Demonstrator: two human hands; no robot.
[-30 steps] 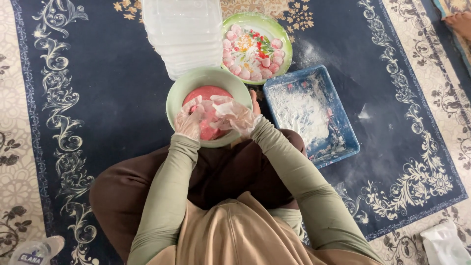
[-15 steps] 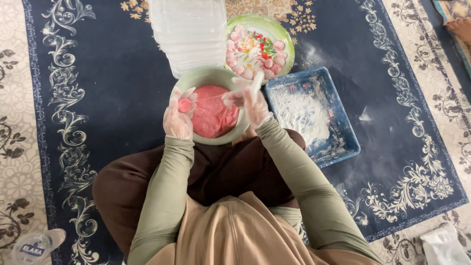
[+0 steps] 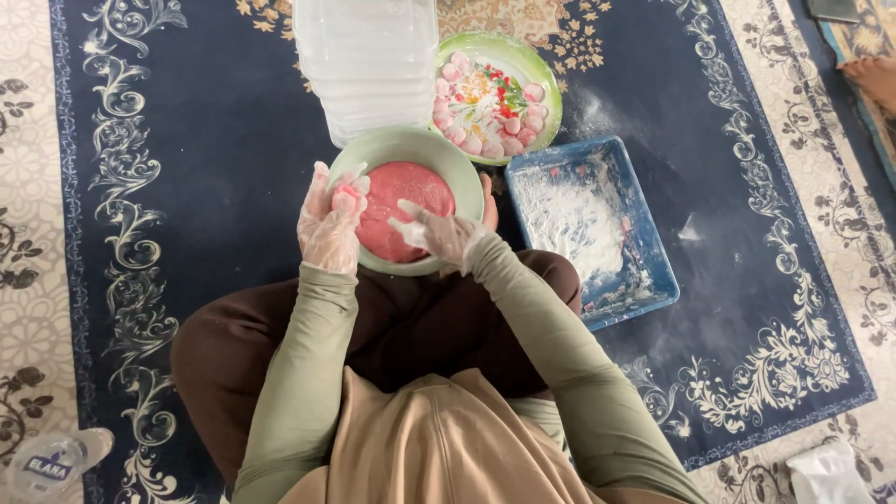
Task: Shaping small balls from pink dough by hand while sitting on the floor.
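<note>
Currently left gloved hand (image 3: 330, 222) pinches a small pink dough piece (image 3: 347, 193) at the pale green bowl's (image 3: 467, 168) rim; right gloved hand (image 3: 441, 233), fingers spread, rests on the pink dough mass (image 3: 403, 201).

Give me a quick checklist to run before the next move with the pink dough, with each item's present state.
1. Left hand gloved and holding a small pinch of pink dough: ok.
2. Right hand gloved, over the bowl's near rim and empty: ok, though whether it touches the dough cannot be told.
3. Green bowl with the main pink dough mass sits level in front of the knees: ok.
4. Blue tray has white flour in it, beside the right arm: ok.
5. Green plate of finished pink balls has room left: cannot tell, it looks nearly full.
6. Stack of clear containers stands clear of the hands: ok.
</note>
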